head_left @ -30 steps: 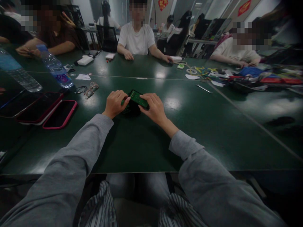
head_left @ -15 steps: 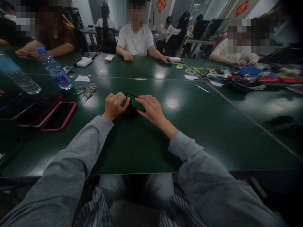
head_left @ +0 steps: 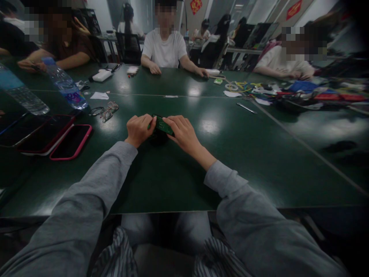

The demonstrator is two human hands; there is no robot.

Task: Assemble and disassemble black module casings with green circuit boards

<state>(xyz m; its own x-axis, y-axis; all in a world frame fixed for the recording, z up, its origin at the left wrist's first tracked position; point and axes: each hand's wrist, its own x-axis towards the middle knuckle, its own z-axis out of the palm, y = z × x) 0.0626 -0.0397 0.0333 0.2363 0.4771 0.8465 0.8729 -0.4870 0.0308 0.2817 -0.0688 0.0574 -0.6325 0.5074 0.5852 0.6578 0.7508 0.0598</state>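
Observation:
A green circuit board with a dark edge (head_left: 163, 125) is held just above the table, between my two hands. My left hand (head_left: 139, 129) grips its left end, with the thumb pressed on the upper face and the fingers curled. At the right end, my right hand (head_left: 183, 132) pinches it with the thumb below and the fingers along the top. The fingers and thumbs cover both ends of the board. A dark shadow lies on the tabletop beneath.
A pink-framed phone (head_left: 72, 142), a larger dark device (head_left: 46, 132), eyeglasses (head_left: 106, 113) and plastic bottles (head_left: 67, 88) are to the left. A thin metal tool (head_left: 246, 108) lies to the right, before a heap of cables (head_left: 305, 92). Several people sit around the green table (head_left: 178, 181).
Both hands keep their hold on the circuit board. The whole view has shifted very slightly; little else differs.

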